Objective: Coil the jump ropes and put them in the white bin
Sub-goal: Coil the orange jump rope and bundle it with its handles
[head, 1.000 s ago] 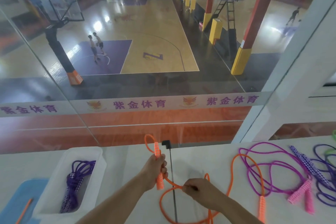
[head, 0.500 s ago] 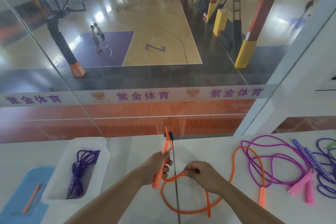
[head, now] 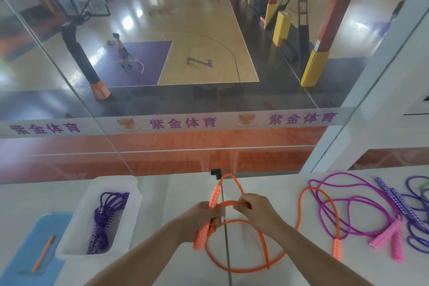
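My left hand (head: pixel 201 217) grips one handle of the orange jump rope (head: pixel 241 268) upright above the white table. Beside it, my right hand (head: pixel 256 210) pinches the orange cord and holds a loop against that handle. The rest of the cord lies in a wide loop under my arms, and its other orange handle (head: pixel 336 249) rests on the table to the right. The white bin (head: pixel 109 183) stands at the left with a coiled purple jump rope (head: pixel 104 218) inside. A purple rope with pink handles (head: pixel 334 204) lies loose at the right.
A dark purple rope with patterned handles (head: pixel 415 211) lies at the far right edge. A blue mat (head: pixel 25 260) with an orange pen (head: pixel 43 253) on it sits left of the bin. A glass wall (head: pixel 209 100) rises just behind the table.
My right hand has brought the orange cord up to the handle in my left hand, forming another loop. More cord has been drawn in from the right. The view tilted slightly down.
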`<state>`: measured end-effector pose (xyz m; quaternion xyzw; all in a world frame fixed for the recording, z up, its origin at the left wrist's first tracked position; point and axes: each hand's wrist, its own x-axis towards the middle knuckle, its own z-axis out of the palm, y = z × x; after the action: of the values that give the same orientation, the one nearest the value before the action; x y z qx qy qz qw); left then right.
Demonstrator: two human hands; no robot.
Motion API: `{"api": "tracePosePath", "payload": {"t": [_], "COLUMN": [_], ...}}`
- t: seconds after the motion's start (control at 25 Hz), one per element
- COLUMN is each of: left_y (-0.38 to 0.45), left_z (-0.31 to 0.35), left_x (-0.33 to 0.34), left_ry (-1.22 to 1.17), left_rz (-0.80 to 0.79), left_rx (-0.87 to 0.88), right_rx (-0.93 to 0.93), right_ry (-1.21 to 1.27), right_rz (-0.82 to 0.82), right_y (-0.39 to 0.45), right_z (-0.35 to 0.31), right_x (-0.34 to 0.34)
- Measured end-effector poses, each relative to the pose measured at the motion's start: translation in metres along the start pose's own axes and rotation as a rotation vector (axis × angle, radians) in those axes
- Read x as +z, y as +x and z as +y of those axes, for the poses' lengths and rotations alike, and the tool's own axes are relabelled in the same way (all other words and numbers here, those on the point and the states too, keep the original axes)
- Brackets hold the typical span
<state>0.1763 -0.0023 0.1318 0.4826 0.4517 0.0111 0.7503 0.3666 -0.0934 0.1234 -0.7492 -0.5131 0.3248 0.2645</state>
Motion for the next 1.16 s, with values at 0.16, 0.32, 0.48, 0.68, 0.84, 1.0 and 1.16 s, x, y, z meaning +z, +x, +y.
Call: {"api": "tracePosePath", "payload": {"t": [0.16,0.32,0.48,0.68,0.84,1.0,1.16], "left_y": [0.003,0.007,0.009,0.009,0.01,0.011,0.016], "left_z": [-0.002,-0.003,-0.009,-0.007,-0.009,-0.015,-0.018], "left_x": [-0.049,-0.078,-0.051,0.001,0.019,0.018,0.01], "left_ry": [-0.328,-0.627,-0.653,-0.534,-0.36,-0.246,-0.285], "left_rz": [0.152,0.325,0.221,0.113,0.105,0.132,0.197], "left_rx": [0.022,0.127,0.098,0.09,0.071,0.068,0.048], "right_rx": [0.078,0.224,0.194,0.133,0.018,0.042,0.105], "right_ry": [-0.065,0.031,0.192,0.259,0.23,0.128,0.069], "right_rz": [0.107,0.187,0.03,-0.136,-0.108,-0.112,-0.143], "right_y": [0.003,-0.009,-0.018,-0.017,-0.015,-0.01,-0.007], "right_z": [0.042,0.064,0.035,-0.009,-0.026,-0.026,-0.021], "right_x": [-0.033,-0.051,-0.018,0.018,0.023,0.023,0.028]}}
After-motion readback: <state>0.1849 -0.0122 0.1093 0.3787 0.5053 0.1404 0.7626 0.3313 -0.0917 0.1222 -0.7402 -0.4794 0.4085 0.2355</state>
